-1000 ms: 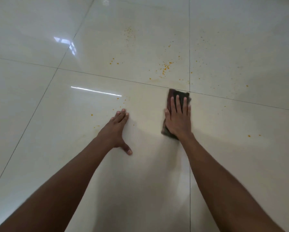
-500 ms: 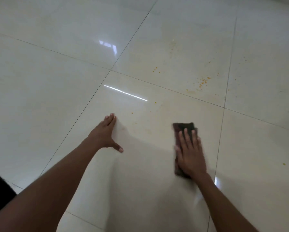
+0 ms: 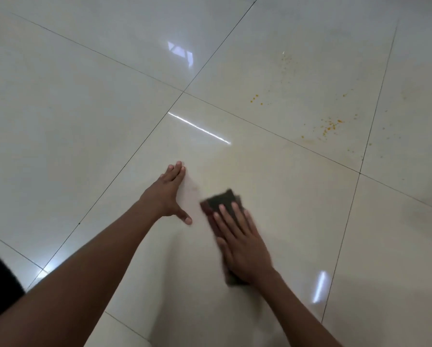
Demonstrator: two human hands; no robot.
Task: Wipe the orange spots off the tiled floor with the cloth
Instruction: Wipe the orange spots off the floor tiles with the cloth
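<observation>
Two flat hands, right hand (image 3: 245, 244) pressing dark folded cloth (image 3: 221, 200), left hand (image 3: 168, 194) splayed on tile, orange spots (image 3: 331, 125) beyond

Head view, close, downward on floor (image 3: 89, 126)

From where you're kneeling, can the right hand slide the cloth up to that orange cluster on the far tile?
Probably yes. The right hand lies flat on the cloth, and only bare floor and a grout line separate it from the orange spots; it may need a forward lean.
</observation>
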